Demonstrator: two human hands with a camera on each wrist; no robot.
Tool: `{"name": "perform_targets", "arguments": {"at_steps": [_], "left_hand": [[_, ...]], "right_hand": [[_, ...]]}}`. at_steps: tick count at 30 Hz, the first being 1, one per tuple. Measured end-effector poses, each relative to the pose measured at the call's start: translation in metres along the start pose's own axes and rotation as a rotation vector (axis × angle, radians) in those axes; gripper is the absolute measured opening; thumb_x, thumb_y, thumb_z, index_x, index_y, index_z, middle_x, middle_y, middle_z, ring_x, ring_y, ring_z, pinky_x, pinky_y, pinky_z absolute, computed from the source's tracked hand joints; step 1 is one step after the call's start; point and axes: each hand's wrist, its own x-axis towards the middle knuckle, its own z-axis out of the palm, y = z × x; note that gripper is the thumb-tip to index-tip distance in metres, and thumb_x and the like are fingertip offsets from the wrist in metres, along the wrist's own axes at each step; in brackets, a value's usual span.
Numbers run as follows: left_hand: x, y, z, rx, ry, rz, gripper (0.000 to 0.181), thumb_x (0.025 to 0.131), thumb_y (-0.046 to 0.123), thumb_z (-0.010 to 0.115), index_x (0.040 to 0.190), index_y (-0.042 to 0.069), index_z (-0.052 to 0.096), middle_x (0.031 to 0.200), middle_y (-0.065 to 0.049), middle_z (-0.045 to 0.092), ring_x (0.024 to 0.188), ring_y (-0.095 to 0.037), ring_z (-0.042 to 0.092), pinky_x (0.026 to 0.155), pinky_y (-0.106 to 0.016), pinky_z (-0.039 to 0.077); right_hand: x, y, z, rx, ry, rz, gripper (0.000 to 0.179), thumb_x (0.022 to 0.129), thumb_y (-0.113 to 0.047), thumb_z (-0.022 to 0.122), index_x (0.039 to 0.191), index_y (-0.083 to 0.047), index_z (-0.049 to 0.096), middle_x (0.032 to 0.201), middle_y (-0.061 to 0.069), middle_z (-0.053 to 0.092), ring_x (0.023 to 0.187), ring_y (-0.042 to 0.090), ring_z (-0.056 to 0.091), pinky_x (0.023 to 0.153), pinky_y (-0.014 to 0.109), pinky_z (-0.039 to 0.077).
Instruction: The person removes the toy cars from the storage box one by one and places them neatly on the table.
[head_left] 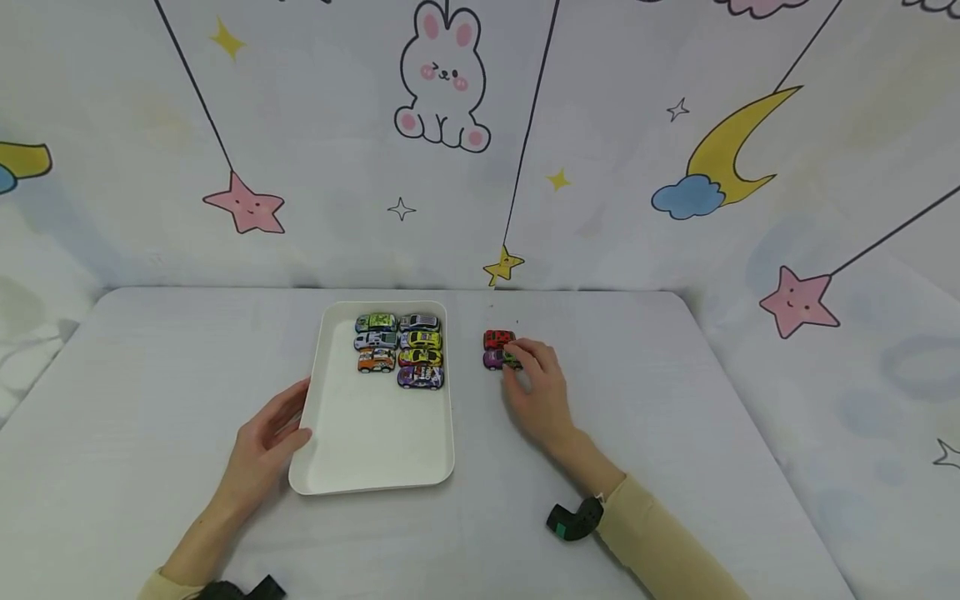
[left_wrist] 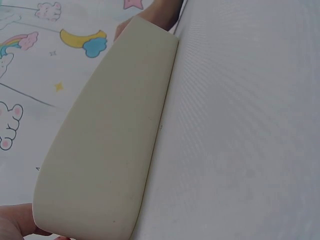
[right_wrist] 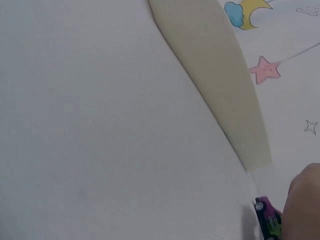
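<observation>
My left hand (head_left: 258,446) holds the left side of a white tray (head_left: 367,450), thumb at the rim; in the left wrist view its fingers (left_wrist: 17,220) touch the tray's outer wall (left_wrist: 105,135). Inside, at the tray's upper right, several small toy cars stand in two columns, among them an orange one (head_left: 377,361) and a purple one (head_left: 421,377). Right of the tray, my right hand (head_left: 538,396) pinches a purple and green toy car (head_left: 493,359), partly hidden by the fingers. Just beyond it sits a red toy car (head_left: 498,338). The right wrist view shows the purple and green car (right_wrist: 269,218) beside the hand.
A white cloth covers the table (head_left: 645,392). Behind it rises a printed backdrop (head_left: 337,125) with a rabbit, stars and a moon. A black device (head_left: 576,521) is strapped to the right wrist.
</observation>
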Motion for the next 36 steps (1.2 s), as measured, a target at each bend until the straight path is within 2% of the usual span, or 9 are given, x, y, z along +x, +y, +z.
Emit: {"name": "perform_targets", "arguments": {"at_steps": [5,10,16,20,23,25,31,36], "left_hand": [[0.0,0.0,0.0,-0.012,-0.002,-0.007,0.055,0.094,-0.011,0.055,0.147,-0.007,0.041,0.151,-0.012,0.048,0.132,0.003,0.048,0.1,-0.008,0.042],[0.0,0.001,0.0,0.004,0.007,-0.004,0.056,0.094,-0.011,0.055,0.147,-0.007,0.04,0.151,-0.018,0.046,0.132,0.003,0.048,0.1,-0.007,0.042],[0.001,0.002,-0.002,0.024,0.013,-0.007,0.056,0.093,-0.011,0.055,0.148,-0.004,0.041,0.15,-0.026,0.044,0.131,0.005,0.048,0.1,-0.007,0.042],[0.0,0.0,-0.002,0.005,0.015,-0.01,0.056,0.094,-0.01,0.056,0.148,-0.005,0.041,0.151,-0.021,0.046,0.131,0.005,0.048,0.099,-0.007,0.042],[-0.001,-0.003,-0.002,-0.033,0.009,-0.006,0.055,0.093,-0.011,0.056,0.146,-0.008,0.04,0.151,-0.011,0.048,0.132,0.002,0.049,0.1,-0.008,0.043],[-0.002,-0.005,-0.001,-0.043,0.007,-0.003,0.055,0.093,-0.012,0.056,0.146,-0.01,0.04,0.151,-0.009,0.049,0.132,0.001,0.05,0.101,-0.009,0.043],[-0.001,-0.006,0.0,0.006,0.007,-0.009,0.056,0.094,-0.01,0.056,0.147,-0.007,0.04,0.15,-0.024,0.045,0.131,0.004,0.049,0.1,-0.008,0.042],[0.0,-0.002,0.0,0.009,0.003,-0.011,0.056,0.094,-0.01,0.056,0.147,-0.007,0.04,0.149,-0.029,0.043,0.131,0.004,0.049,0.1,-0.008,0.042]], "right_hand": [[-0.002,-0.018,0.013,0.101,-0.067,-0.085,0.032,0.084,0.0,0.074,0.115,0.002,0.069,0.117,0.013,0.065,0.111,0.028,0.06,0.098,0.036,0.05],[0.001,-0.035,0.024,0.165,-0.164,-0.117,0.033,0.087,-0.009,0.074,0.118,0.001,0.067,0.12,0.01,0.065,0.113,0.024,0.06,0.099,0.035,0.05],[0.007,-0.045,0.035,0.177,-0.186,-0.135,0.035,0.086,-0.012,0.076,0.117,0.001,0.068,0.12,0.011,0.065,0.113,0.023,0.06,0.098,0.036,0.051],[0.013,-0.051,0.043,0.14,-0.224,-0.123,0.034,0.085,-0.012,0.077,0.116,0.0,0.069,0.118,0.01,0.066,0.111,0.023,0.058,0.095,0.036,0.052],[0.019,-0.056,0.047,0.071,-0.279,-0.082,0.032,0.085,-0.012,0.077,0.114,-0.001,0.07,0.116,0.008,0.067,0.107,0.022,0.057,0.091,0.035,0.052],[0.022,-0.059,0.049,0.025,-0.319,-0.046,0.03,0.084,-0.011,0.077,0.112,-0.002,0.071,0.114,0.008,0.067,0.104,0.023,0.056,0.09,0.035,0.052],[0.032,-0.065,0.049,-0.069,-0.426,0.032,0.025,0.083,-0.01,0.077,0.108,-0.004,0.072,0.11,0.007,0.068,0.101,0.023,0.055,0.089,0.037,0.051],[0.036,-0.066,0.049,-0.086,-0.484,0.049,0.024,0.082,-0.009,0.078,0.105,-0.005,0.073,0.106,0.005,0.068,0.097,0.022,0.055,0.087,0.036,0.05]]}}
